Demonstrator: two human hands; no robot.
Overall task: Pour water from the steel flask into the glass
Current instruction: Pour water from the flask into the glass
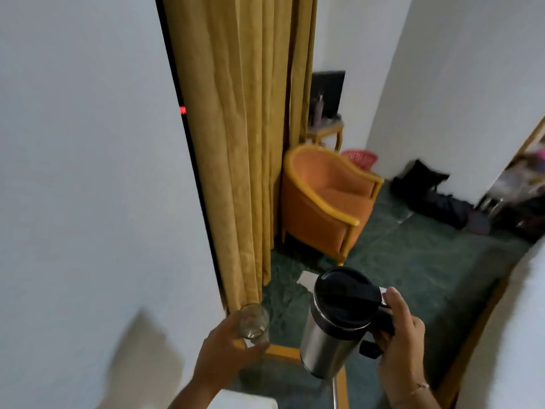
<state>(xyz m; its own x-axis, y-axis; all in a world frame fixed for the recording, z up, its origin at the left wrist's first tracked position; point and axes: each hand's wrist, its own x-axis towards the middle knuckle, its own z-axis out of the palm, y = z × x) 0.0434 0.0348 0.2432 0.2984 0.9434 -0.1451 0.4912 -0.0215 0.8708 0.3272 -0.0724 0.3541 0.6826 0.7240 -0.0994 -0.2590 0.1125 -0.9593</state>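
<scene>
A steel flask (324, 346) with a black lid and black handle is held upright, slightly tilted, low in the middle of the view. My right hand (402, 340) grips its handle from the right. To its left, my left hand (227, 355) holds a clear drinking glass (253, 320) from below and the side, with the mouth facing up. The glass looks empty or nearly so; blur hides any water level. Glass and flask are apart, with a gap between them.
Below the hands is a glass-topped table with a wooden frame (280, 351). A mustard curtain (236, 143) hangs behind, next to an orange armchair (324, 199). White wall (88, 172) fills the left. Dark bags (436, 196) lie on the green floor.
</scene>
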